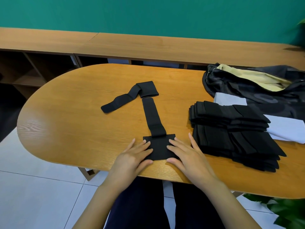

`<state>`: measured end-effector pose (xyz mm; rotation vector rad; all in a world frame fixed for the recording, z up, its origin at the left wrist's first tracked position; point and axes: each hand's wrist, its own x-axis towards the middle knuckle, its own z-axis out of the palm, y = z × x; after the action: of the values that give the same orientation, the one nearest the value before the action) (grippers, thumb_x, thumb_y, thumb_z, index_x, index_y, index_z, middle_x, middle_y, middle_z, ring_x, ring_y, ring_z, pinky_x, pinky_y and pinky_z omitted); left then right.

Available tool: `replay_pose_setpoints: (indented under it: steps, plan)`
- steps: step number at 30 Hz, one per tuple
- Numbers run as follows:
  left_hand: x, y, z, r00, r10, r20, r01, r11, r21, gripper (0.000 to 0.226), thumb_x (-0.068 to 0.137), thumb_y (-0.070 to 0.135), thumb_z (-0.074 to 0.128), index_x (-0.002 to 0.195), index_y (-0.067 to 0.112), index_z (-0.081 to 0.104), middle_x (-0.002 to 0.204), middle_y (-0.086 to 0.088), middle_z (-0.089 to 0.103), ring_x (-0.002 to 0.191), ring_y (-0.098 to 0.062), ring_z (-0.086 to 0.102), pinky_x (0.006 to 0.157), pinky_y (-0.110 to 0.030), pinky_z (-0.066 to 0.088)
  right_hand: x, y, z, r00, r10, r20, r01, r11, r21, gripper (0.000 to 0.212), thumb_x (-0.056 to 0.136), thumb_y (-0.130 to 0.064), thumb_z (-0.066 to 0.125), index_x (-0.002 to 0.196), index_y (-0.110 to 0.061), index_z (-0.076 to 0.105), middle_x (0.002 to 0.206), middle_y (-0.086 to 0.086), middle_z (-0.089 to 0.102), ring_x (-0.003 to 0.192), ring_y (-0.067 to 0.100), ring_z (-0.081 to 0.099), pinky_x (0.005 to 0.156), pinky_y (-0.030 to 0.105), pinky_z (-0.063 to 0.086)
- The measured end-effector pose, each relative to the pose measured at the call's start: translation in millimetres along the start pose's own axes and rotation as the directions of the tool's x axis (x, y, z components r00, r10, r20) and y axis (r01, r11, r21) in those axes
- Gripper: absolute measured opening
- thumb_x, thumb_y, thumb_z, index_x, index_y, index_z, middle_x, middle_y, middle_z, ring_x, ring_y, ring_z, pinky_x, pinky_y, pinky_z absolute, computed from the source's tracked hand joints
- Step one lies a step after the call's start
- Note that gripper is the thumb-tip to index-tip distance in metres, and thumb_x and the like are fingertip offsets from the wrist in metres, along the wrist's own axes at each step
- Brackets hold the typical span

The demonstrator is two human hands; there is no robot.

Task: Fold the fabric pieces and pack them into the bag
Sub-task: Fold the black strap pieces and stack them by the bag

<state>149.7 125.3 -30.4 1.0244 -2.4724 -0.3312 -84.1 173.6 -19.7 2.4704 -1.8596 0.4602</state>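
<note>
Black bag (239, 90) lies open at the table's (74, 113) far right, cut off by the frame edge. Only its pale yellow lining (257, 78) shows, and its contents cannot be made out. Beside it, a stack of black fabric pieces (231, 129) partly hides white cloth (287, 128). At the near edge, the left hand (132, 156) and right hand (189, 156) press flat, fingers straight, on a black strapped piece (159, 146). A second piece (146, 90) lies beyond it.

Bright, even light fills the scene, leaving a sheen of glare on the left end of the table (31, 128) and only soft shadows. Wide-angle distortion bends the edges, and the corner plant (290, 212) looks blurred.
</note>
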Motion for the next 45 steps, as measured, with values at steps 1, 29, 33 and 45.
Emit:
replay_pose_setpoints:
  steps: [1,29,33,45]
  plan:
    - [-0.4,0.5,-0.5,1.000,0.004,-0.010,-0.004,1.000,0.008,0.048,0.097,0.047,0.042,0.122,0.016,0.068,0.134,-0.001,0.060,0.131,-0.009,0.048,0.119,-0.022,0.014,-0.1,-0.1,0.2,1.000,-0.009,-0.004,0.009,1.000,-0.012,0.058,0.094,-0.059,0.032,0.125,-0.023,0.066,0.135,-0.005,0.060,0.133,0.011,0.048,0.119,0.036,0.000]
    - [-4.3,3.5,-2.1,0.960,-0.030,-0.280,-0.019,0.985,-0.170,0.041,0.089,0.048,0.061,0.111,0.016,0.072,0.110,0.010,0.071,0.105,0.002,0.063,0.105,-0.035,0.043,-3.5,5.1,-6.6,0.963,-0.038,-0.267,0.066,0.993,0.094,0.028,0.091,-0.034,0.055,0.105,-0.017,0.073,0.100,-0.006,0.073,0.094,0.005,0.067,0.120,0.038,0.021]
    - [-0.1,5.8,-4.3,0.943,-0.057,-0.327,-0.008,0.980,-0.196,0.035,0.090,0.044,0.060,0.108,0.018,0.073,0.099,0.011,0.073,0.093,0.000,0.065,0.099,-0.036,0.046,-0.7,3.7,-8.6,0.959,0.010,-0.284,0.041,0.984,0.175,0.034,0.095,-0.039,0.048,0.108,-0.017,0.071,0.099,-0.008,0.072,0.091,0.002,0.063,0.119,0.032,0.023]
    - [20.0,15.9,-18.4,0.808,-0.495,-0.319,0.267,0.791,-0.550,0.038,0.075,0.035,0.069,0.112,0.028,0.065,0.083,0.010,0.067,0.079,-0.006,0.063,0.079,-0.011,0.049,34.7,-11.8,-20.4,0.945,0.202,-0.256,-0.083,0.909,0.409,0.045,0.089,-0.041,0.052,0.120,-0.013,0.066,0.104,-0.003,0.066,0.095,0.006,0.056,0.083,0.028,0.052]
